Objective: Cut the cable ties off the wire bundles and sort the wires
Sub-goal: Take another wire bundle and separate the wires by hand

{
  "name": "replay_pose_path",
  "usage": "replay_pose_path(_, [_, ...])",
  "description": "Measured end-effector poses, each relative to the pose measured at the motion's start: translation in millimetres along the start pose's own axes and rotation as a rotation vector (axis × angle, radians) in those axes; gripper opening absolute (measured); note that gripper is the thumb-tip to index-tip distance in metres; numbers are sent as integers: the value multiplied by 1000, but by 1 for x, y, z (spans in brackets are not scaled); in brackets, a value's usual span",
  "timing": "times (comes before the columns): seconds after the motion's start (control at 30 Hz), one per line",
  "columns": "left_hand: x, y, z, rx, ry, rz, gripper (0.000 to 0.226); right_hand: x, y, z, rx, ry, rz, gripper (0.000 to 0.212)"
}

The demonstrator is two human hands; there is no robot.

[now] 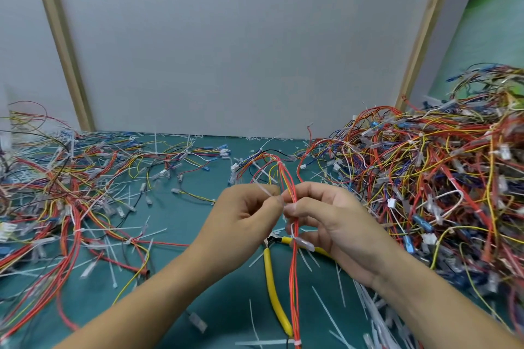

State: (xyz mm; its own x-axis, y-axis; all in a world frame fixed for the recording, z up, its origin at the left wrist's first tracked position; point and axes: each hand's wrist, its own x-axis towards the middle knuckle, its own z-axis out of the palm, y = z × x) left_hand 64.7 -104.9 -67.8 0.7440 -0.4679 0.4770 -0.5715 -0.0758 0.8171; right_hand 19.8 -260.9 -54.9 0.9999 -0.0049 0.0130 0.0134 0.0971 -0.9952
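Two hands meet above the mat (181, 207), where the left hand (243, 212) pinches a white cable tie (263, 191) and the right hand (334, 221) pinches the red wire bundle (295, 278), so the tie is probably best drawn out gently with the bundle held steady, above the idle cutters (272, 292).

Green mat (184, 218): work surface, backed by a grey panel (241, 37).
Left hand (246, 212): thumb and forefinger pinch a white cable tie (263, 189).
Right hand (331, 221): just beside the left, pinches a red-and-yellow wire bundle (295, 292) trailing toward the near edge.
Yellow-handled cutters (269, 272): on the mat below the hands, handles splayed.
Tangled wire heap (439, 178): right side.
Looser wires (71, 187): left side.
Cut tie scraps (365, 306): scattered.
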Motion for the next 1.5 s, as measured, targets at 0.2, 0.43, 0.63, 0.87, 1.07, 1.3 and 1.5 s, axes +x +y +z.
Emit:
replay_pose_path(0.2, [-1, 0, 4, 48, 79, 100, 44, 3, 0, -2, 96, -31, 68, 17])
replay_pose_path(0.43, [-7, 1, 8, 37, 183, 162, 46, 5, 2, -5, 148, -62, 103, 41])
replay_pose_path(0.63, [-7, -1, 13, 19, 170, 147, 47, 7, 4, -8, 136, -65, 116, 45])
replay_pose_path(0.87, [18, -15, -12, -294, 79, -206, 44, 6, 7, -7, 57, 42, 41, 32])
replay_pose_path(1.07, [18, -24, -9, -188, 198, -379, 38, -5, 11, 5, -498, 4, -293, 27])
replay_pose_path(1.3, [17, -30, -10, -351, 151, -550, 23, -8, 15, 5, -644, -65, -331, 21])
replay_pose_path(1.5, [18, -27, -10, -524, 128, -523, 13, -3, 9, -3, -592, 178, -476, 17])
